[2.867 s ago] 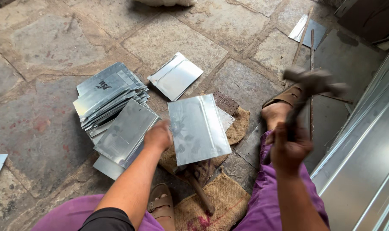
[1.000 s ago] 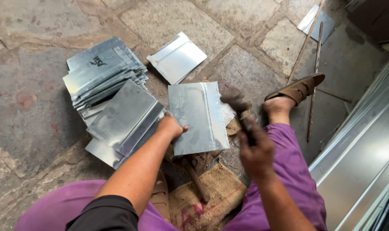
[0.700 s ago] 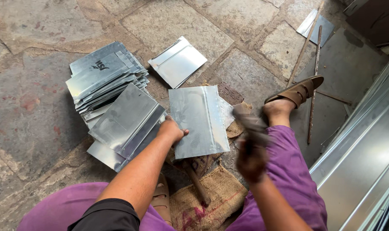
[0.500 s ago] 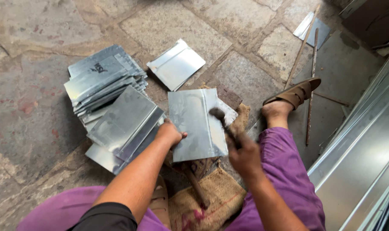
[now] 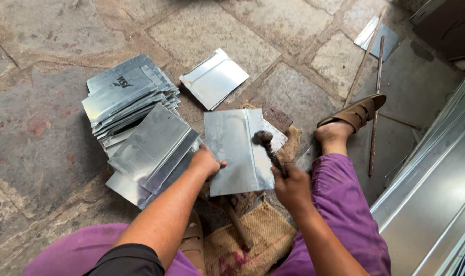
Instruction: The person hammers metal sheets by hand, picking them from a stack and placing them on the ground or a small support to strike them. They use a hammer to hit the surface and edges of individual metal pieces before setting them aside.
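Observation:
My left hand (image 5: 206, 162) grips the left edge of a shiny folded metal sheet (image 5: 232, 153), holding it flat over a piece of burlap sacking (image 5: 258, 240) between my legs. My right hand (image 5: 293, 185) is shut on the handle of a dark hammer (image 5: 265, 140), whose head rests on the sheet's folded right edge. A wooden stick (image 5: 236, 222) lies under the sheet, over the sacking.
A stack of metal sheets (image 5: 128, 99) lies to the left on the stone floor, with a folded one (image 5: 156, 145) leaning on it. Another sheet (image 5: 214, 79) lies further off. My sandalled foot (image 5: 352, 115), thin rods (image 5: 374, 107) and long metal panels (image 5: 432, 194) are on the right.
My right hand swung the hammer from high on the right down onto the sheet's right edge. My left hand kept holding the sheet in place.

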